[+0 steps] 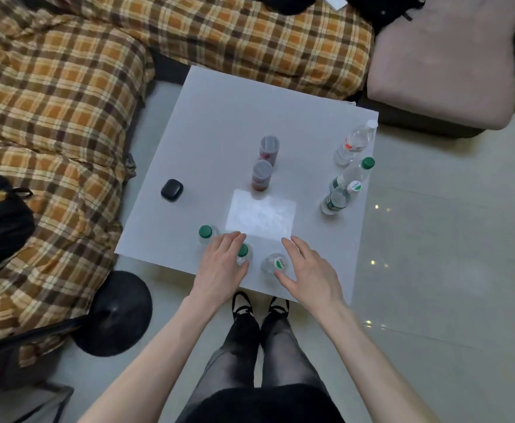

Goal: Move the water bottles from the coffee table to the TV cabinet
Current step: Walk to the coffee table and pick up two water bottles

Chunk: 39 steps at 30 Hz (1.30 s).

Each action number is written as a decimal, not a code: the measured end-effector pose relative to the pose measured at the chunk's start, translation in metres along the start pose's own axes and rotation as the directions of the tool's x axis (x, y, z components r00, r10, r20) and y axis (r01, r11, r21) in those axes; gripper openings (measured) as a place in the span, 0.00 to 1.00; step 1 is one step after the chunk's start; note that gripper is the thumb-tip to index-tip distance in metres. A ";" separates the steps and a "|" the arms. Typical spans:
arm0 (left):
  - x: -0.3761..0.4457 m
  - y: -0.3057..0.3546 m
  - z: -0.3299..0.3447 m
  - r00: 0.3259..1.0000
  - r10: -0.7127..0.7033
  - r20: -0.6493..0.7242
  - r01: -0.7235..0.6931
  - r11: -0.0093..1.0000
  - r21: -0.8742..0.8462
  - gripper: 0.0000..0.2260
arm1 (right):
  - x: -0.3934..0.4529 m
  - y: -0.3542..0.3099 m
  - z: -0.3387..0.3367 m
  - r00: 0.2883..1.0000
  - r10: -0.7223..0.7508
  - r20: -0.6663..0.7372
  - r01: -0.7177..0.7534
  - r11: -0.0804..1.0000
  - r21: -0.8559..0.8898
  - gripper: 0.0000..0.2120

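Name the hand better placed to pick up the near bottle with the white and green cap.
Right. The right hand is open right beside that bottle, thumb at its side. The left hand hovers over a green-capped bottle instead.

head view from above, facing steeply down; near coffee table (219, 111)
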State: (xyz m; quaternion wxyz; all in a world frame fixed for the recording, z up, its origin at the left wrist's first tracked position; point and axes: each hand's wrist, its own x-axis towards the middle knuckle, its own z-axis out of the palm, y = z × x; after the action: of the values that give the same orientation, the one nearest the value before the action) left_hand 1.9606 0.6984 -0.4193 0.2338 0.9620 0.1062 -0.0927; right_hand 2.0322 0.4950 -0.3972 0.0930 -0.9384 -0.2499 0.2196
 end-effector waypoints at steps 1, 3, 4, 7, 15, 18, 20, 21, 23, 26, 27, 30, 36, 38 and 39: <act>0.004 -0.002 0.004 1.000 -0.008 0.023 0.008 1.000 0.006 0.25 | 0.005 0.001 0.005 1.000 0.010 0.029 -0.010 1.000 -0.010 0.32; 0.011 -0.004 0.011 0.998 -0.019 0.061 0.018 1.000 0.020 0.24 | 0.012 0.003 0.014 0.996 0.027 0.080 -0.025 0.999 -0.027 0.31; 0.014 -0.005 0.015 0.997 -0.020 0.080 0.018 1.000 0.025 0.24 | 0.015 0.003 0.017 0.995 0.034 0.097 -0.031 0.999 -0.031 0.30; 0.022 -0.006 0.023 0.990 -0.025 0.140 0.020 0.999 0.037 0.22 | 0.023 0.004 0.025 0.989 0.066 0.134 -0.065 0.998 -0.005 0.26; 0.040 -0.009 0.029 0.978 -0.105 0.182 0.107 0.994 -0.001 0.11 | 0.043 0.006 0.045 0.973 0.114 0.202 -0.132 0.988 0.076 0.15; 0.041 -0.009 0.029 0.974 -0.118 0.196 0.122 0.993 -0.008 0.10 | 0.045 0.005 0.053 0.975 0.109 0.196 -0.126 0.989 0.077 0.14; 0.042 -0.009 0.030 0.973 -0.124 0.194 0.129 0.992 -0.013 0.10 | 0.045 0.005 0.055 0.978 0.111 0.176 -0.127 0.989 0.081 0.13; 0.042 -0.009 0.030 0.974 -0.120 0.190 0.126 0.992 -0.018 0.10 | 0.045 0.005 0.055 0.980 0.119 0.161 -0.134 0.988 0.083 0.13; 0.043 -0.007 0.031 0.976 -0.106 0.190 0.112 0.993 -0.022 0.10 | 0.043 0.006 0.053 0.982 0.144 0.120 -0.155 0.984 0.088 0.12; 0.042 -0.004 0.030 0.977 -0.088 0.196 0.094 0.995 -0.022 0.10 | 0.039 0.006 0.041 0.985 0.167 0.039 -0.170 0.981 0.096 0.12; 0.042 -0.002 0.029 0.978 -0.083 0.193 0.090 0.996 -0.027 0.10 | 0.038 0.007 0.035 0.985 0.170 0.015 -0.171 0.981 0.095 0.13; 0.040 0.005 0.023 0.984 -0.057 0.170 0.064 0.997 -0.034 0.10 | 0.034 0.011 0.018 0.982 0.180 -0.051 -0.175 0.980 0.094 0.13; 0.041 0.027 -0.007 0.994 0.035 0.108 -0.023 0.993 -0.113 0.12 | 0.013 0.023 -0.019 0.952 0.216 -0.215 -0.197 0.975 0.105 0.12; 0.042 0.041 -0.020 0.994 0.076 0.084 -0.064 0.987 -0.144 0.10 | 0.001 0.029 -0.031 0.928 0.250 -0.277 -0.220 0.966 0.134 0.11; 0.042 0.049 -0.028 0.993 0.099 0.068 -0.087 0.983 -0.159 0.09 | -0.006 0.033 -0.038 0.911 0.276 -0.308 -0.235 0.958 0.163 0.11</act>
State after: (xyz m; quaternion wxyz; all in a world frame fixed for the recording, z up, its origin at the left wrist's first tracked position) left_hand 2.0163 0.6761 -0.3836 0.3163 0.9405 0.0591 -0.1094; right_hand 2.0590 0.4616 -0.3708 0.1611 -0.9789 -0.0920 0.0858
